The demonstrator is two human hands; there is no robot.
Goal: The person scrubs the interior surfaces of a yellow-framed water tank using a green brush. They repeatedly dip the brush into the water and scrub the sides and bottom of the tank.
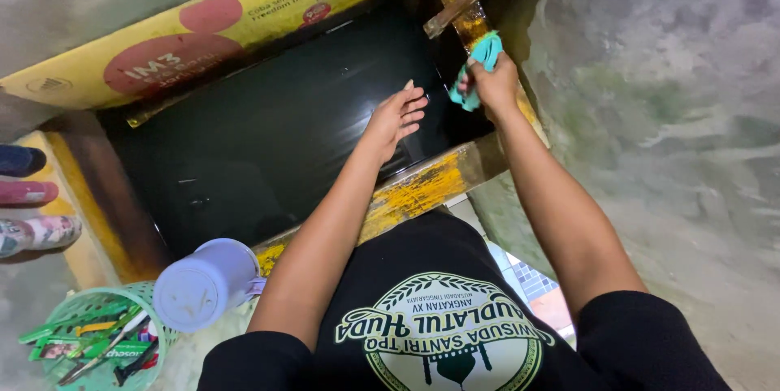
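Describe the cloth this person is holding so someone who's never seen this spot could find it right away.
Start at the big dark glossy pane in its worn yellow-painted wooden frame. Go to the frame's far right corner, where the right hand grips a small crumpled teal cloth. It is the only soft blue-green thing up there; the left hand lies flat and empty on the pane beside it.

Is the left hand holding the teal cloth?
No, the left hand lies flat and open on the dark glass pane, while the right hand holds the teal cloth.
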